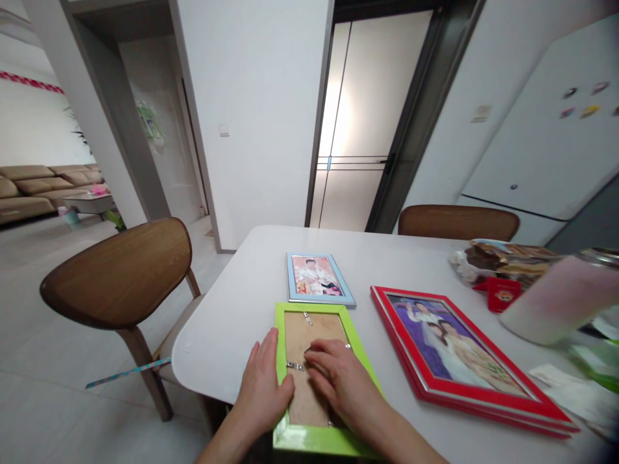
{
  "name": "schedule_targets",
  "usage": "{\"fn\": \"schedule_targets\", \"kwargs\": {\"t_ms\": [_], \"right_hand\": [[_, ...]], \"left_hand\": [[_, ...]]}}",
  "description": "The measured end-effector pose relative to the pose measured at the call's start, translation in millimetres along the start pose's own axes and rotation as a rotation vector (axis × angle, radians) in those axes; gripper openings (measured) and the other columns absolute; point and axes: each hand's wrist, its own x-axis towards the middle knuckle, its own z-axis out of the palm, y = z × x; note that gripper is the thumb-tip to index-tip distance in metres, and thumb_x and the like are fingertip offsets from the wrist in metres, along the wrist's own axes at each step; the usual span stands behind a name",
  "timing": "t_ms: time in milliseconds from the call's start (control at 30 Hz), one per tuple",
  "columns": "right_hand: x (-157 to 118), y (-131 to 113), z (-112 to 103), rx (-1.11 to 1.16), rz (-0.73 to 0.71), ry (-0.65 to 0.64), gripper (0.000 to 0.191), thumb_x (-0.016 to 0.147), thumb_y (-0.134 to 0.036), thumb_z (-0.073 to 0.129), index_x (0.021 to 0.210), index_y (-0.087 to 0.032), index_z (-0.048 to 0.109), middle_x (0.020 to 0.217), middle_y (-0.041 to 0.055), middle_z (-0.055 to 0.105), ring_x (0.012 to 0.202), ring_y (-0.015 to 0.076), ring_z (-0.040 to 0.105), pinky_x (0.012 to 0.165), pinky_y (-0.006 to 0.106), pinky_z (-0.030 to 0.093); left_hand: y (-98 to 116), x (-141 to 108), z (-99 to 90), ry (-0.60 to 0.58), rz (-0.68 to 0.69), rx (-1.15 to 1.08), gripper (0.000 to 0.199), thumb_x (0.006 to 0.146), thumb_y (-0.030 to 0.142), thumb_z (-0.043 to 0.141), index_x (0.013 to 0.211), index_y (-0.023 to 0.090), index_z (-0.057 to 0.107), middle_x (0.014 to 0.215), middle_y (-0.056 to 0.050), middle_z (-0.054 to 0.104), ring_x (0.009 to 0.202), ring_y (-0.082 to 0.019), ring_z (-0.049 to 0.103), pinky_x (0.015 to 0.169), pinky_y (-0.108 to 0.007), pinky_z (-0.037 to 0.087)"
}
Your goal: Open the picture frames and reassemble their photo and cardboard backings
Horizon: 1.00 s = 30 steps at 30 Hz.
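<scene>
A green picture frame (302,438) lies face down at the near edge of the white table, its brown backing board (309,328) and small metal clips showing. My left hand (264,383) rests along the left side of this frame, fingers together and thumb over the rim, gripping it. Over the backing, my right hand (338,377) has its fingers bent and drawn together near the left metal clip (294,366); a small dark tip shows at the fingertips, too small to make out. Just beyond lies a light blue picture frame (322,299) with a photo.
Stacked red picture frames (411,361) lie on the right of the white table (222,322). Farther right are a pinkish container (556,299), a red packet (503,294), plastic bags and tissue (570,386). Wooden chairs stand at the left (120,277) and far side (457,222).
</scene>
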Motion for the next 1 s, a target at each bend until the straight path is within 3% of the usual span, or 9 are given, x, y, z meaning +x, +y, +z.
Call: {"fn": "schedule_targets", "kwargs": {"t_ms": [133, 300, 467, 600, 800, 1000], "right_hand": [[17.1, -21.8, 16.0, -0.02, -0.014, -0.093, 0.014, 0.075, -0.02, 0.048, 0.072, -0.02, 0.062, 0.081, 0.0039, 0.057, 0.079, 0.0157, 0.049, 0.071, 0.026, 0.038], [30.4, -17.7, 24.7, -0.064, 0.021, -0.063, 0.02, 0.079, -0.019, 0.042, 0.068, -0.017, 0.058, 0.076, 0.0043, 0.056, 0.075, 0.0144, 0.048, 0.07, 0.024, 0.036], [38.7, 8.6, 19.6, -0.159, 0.119, 0.056, 0.022, 0.08, -0.021, 0.038, 0.085, -0.016, 0.059, 0.088, 0.0075, 0.056, 0.085, 0.0177, 0.047, 0.077, 0.027, 0.034], [47.0, 23.7, 20.5, -0.192, 0.177, 0.063, 0.026, 0.08, -0.023, 0.037, 0.092, -0.017, 0.06, 0.091, 0.0087, 0.056, 0.084, 0.0198, 0.046, 0.074, 0.03, 0.033], [51.8, 26.4, 25.0, -0.185, 0.179, 0.037, 0.027, 0.077, -0.022, 0.042, 0.098, -0.019, 0.059, 0.108, 0.0058, 0.055, 0.092, 0.0211, 0.044, 0.079, 0.031, 0.031], [52.6, 22.8, 20.0, -0.141, 0.096, 0.002, 0.027, 0.078, -0.021, 0.041, 0.096, -0.022, 0.061, 0.106, 0.0033, 0.058, 0.09, 0.0203, 0.046, 0.079, 0.032, 0.032]], "left_hand": [[0.4, 0.3, 0.1, -0.011, 0.019, 0.032, 0.064, 0.067, 0.018, 0.042, 0.127, 0.003, 0.027, 0.133, -0.012, 0.032, 0.121, -0.021, 0.028, 0.103, -0.035, 0.013], [0.4, -0.7, -0.1, -0.009, 0.019, 0.034, 0.065, 0.064, 0.015, 0.042, 0.126, 0.003, 0.029, 0.133, -0.012, 0.031, 0.122, -0.021, 0.027, 0.104, -0.034, 0.012], [0.7, 0.2, -0.1, -0.024, 0.012, 0.032, 0.067, 0.064, 0.016, 0.042, 0.127, 0.003, 0.026, 0.134, -0.012, 0.03, 0.122, -0.021, 0.027, 0.104, -0.036, 0.011], [-0.5, 3.8, 0.4, -0.03, 0.017, 0.032, 0.067, 0.064, 0.015, 0.042, 0.128, 0.003, 0.025, 0.134, -0.012, 0.029, 0.122, -0.021, 0.027, 0.104, -0.036, 0.011], [-2.8, 7.0, 1.8, -0.061, 0.017, 0.075, 0.068, 0.064, 0.015, 0.043, 0.128, 0.004, 0.024, 0.135, -0.012, 0.028, 0.122, -0.021, 0.026, 0.103, -0.035, 0.012], [-1.6, 8.0, 2.0, -0.047, 0.027, 0.089, 0.066, 0.065, 0.014, 0.042, 0.128, 0.002, 0.025, 0.134, -0.014, 0.029, 0.122, -0.023, 0.027, 0.103, -0.037, 0.014]]}}
